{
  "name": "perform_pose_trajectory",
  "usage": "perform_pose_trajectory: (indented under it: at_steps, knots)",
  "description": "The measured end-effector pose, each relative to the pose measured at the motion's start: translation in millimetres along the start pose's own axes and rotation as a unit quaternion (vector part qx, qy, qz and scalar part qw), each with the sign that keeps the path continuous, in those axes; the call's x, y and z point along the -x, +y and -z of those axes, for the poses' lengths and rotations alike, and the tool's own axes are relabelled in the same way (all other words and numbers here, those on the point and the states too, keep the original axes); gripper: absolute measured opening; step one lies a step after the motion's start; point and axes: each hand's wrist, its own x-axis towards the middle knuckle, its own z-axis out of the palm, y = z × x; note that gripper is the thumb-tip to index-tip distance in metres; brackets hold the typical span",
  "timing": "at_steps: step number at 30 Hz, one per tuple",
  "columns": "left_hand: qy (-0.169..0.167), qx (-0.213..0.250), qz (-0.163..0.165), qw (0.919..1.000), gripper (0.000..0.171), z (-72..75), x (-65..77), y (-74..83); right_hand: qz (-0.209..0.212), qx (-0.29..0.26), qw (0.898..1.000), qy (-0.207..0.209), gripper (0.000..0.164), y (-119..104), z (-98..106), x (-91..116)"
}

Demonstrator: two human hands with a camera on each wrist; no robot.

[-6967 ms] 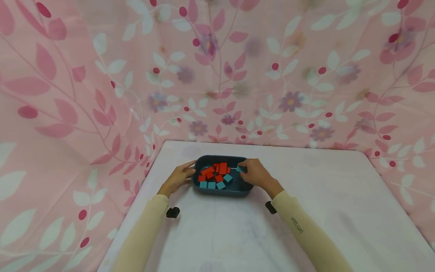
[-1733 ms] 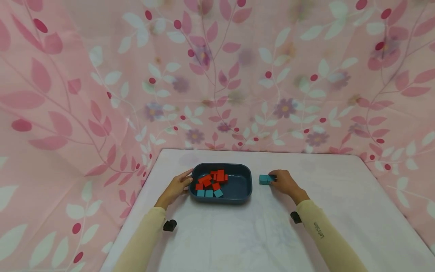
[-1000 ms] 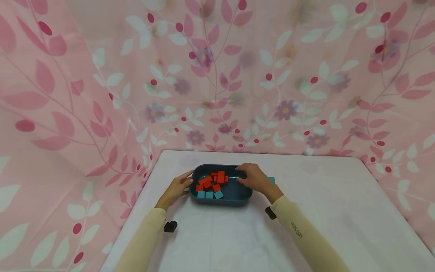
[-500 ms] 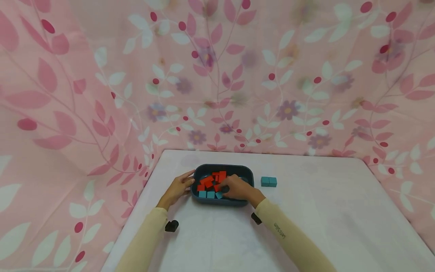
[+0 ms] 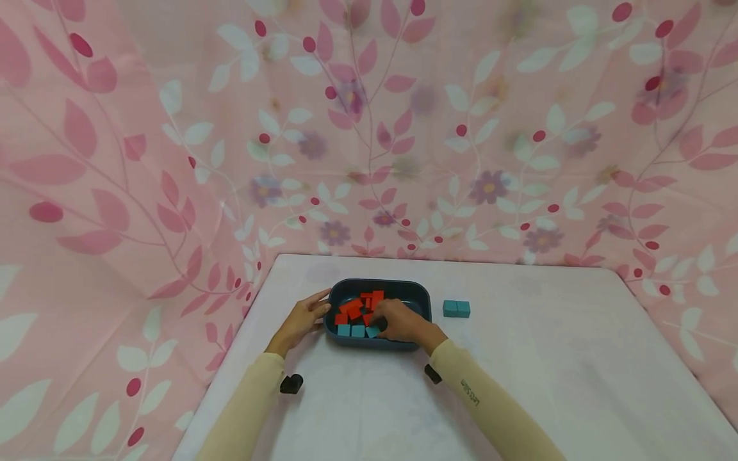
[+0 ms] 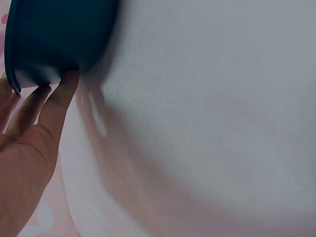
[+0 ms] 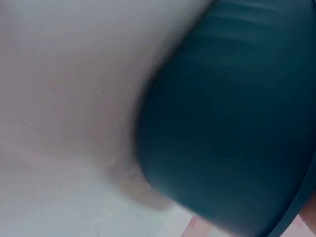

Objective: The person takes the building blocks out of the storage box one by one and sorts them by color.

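A dark blue oblong tray (image 5: 377,344) holds several red blocks (image 5: 350,307) and a row of teal blocks (image 5: 358,331) along its near left side. My left hand (image 5: 300,322) rests against the tray's left end, and in the left wrist view its extended fingers (image 6: 53,106) touch the outer wall. My right hand (image 5: 400,320) reaches inside from the right. Its thumb and finger pinch the rightmost teal block (image 5: 372,331), which they partly cover. The right wrist view is mostly filled by the tray's outer wall (image 7: 222,113), with the fingers hidden behind it.
On the white-covered table (image 5: 548,358), two teal blocks (image 5: 456,308) sit side by side to the right of the tray. A pink floral cloth (image 5: 403,141) hangs behind and at the left. Each wrist bears a small black device (image 5: 291,383).
My right hand set a teal block beside another outside the tray, let go, and came back left into the tray onto a third one. The left hand stays at the tray's left end.
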Motion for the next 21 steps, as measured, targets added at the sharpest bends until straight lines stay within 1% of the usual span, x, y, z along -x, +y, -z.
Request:
perform_pose_trajectory:
  at_steps: [4, 11, 16, 21]
  knots:
    - [0.001, 0.000, -0.003, 1.0000, 0.051, -0.5, 0.5, 0.6, -0.011, 0.000, 1.000, -0.001, 0.035, 0.1, -0.5, 0.5]
    - [0.005, -0.008, -0.005, 0.9999, 0.051, -1.4, 1.0, 0.3, -0.043, -0.036, 0.998, -0.004, 0.032, 3.0, -3.9, 0.6]
    - [0.012, -0.009, 0.000, 0.9999, 0.050, -2.3, 0.8, 0.5, -0.046, -0.048, 0.998, 0.002, 0.032, 5.9, -7.1, 1.9]
    - [0.012, -0.013, -0.001, 0.9998, 0.050, -3.6, 0.8, -1.1, -0.052, -0.059, 0.997, 0.011, 0.033, 6.2, -8.3, 4.5]
